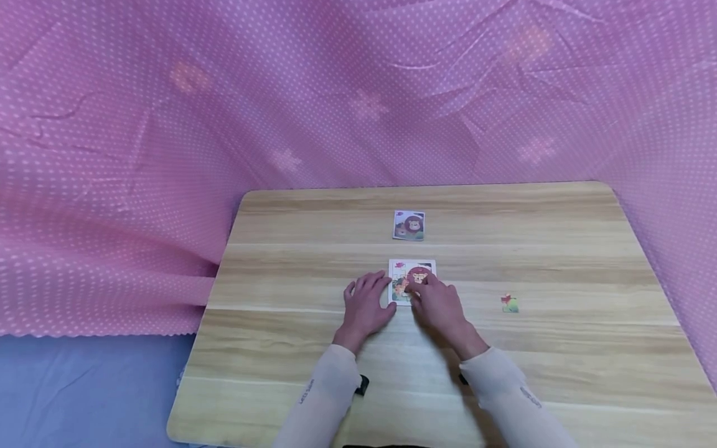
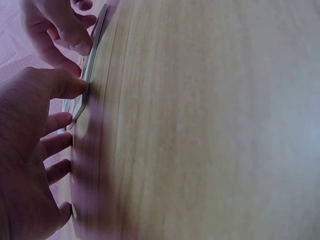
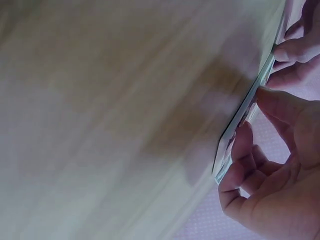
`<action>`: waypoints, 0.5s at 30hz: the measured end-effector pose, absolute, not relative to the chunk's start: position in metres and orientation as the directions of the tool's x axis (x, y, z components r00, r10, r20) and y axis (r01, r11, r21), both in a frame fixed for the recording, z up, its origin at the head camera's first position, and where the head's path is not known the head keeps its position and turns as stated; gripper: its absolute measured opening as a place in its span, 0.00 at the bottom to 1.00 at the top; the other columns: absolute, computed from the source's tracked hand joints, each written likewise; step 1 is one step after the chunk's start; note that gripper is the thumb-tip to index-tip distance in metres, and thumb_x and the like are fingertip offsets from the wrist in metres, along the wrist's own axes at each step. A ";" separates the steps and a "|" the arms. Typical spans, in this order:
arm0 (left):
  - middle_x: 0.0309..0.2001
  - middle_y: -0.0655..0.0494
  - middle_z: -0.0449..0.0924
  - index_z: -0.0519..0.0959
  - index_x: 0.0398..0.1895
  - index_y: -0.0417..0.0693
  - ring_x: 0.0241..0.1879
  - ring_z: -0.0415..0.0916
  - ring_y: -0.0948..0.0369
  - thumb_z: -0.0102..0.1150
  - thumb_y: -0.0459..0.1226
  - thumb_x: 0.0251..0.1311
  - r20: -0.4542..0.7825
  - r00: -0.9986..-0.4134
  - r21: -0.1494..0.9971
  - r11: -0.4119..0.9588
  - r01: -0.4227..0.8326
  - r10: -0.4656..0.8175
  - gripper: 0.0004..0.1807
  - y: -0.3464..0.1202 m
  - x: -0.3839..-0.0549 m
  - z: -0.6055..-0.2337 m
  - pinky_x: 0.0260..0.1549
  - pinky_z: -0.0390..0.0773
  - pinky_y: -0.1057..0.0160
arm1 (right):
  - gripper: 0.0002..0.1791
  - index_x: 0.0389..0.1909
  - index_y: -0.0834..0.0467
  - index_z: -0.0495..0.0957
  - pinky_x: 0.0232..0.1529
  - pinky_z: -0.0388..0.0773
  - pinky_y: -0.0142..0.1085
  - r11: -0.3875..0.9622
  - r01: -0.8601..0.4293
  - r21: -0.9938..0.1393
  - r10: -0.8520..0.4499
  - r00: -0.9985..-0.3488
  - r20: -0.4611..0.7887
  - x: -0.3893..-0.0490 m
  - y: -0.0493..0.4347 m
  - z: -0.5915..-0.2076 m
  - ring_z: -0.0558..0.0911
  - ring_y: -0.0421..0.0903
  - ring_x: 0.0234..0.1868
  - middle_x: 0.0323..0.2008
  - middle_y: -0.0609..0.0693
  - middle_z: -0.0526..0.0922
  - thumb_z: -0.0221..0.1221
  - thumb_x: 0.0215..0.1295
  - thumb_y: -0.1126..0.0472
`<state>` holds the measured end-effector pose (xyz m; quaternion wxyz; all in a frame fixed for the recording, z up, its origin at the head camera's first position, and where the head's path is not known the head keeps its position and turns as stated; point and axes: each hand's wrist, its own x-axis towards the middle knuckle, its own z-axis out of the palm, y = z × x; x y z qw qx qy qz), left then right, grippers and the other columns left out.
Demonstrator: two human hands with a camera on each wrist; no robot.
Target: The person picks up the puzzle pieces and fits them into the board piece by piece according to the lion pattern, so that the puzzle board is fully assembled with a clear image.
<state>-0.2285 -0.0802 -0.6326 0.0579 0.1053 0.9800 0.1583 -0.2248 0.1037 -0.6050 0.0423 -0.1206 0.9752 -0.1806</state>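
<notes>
A jigsaw puzzle (image 1: 398,266) in a white frame, with a lion picture, lies flat on the wooden table. My left hand (image 1: 365,308) rests along its left side with fingers spread; in the left wrist view the thumb (image 2: 70,84) touches the near edge of the frame. Over the puzzle's lower right my right hand (image 1: 439,308) bends its thumb and index finger (image 3: 244,140) down to the surface, pinching what looks like a puzzle piece (image 3: 253,107), mostly hidden by the fingers. Away to the right lies a loose red and green puzzle piece (image 1: 510,303), possibly more than one.
Behind the puzzle lies a small lion picture card (image 1: 409,225). The wooden table (image 1: 280,261) has rounded corners. A pink dotted cloth (image 1: 358,112) hangs behind it and at the sides, with blue fabric (image 1: 84,392) at the lower left.
</notes>
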 end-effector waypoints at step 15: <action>0.72 0.65 0.61 0.69 0.67 0.65 0.71 0.56 0.57 0.55 0.57 0.57 -0.090 -0.970 0.339 0.923 0.182 0.224 0.32 -0.080 -0.227 -0.628 0.68 0.53 0.41 | 0.14 0.46 0.44 0.85 0.44 0.75 0.56 0.888 -0.155 -0.434 -0.204 -0.977 -0.068 -0.225 0.104 -0.610 0.76 0.54 0.59 0.64 0.56 0.74 0.59 0.62 0.59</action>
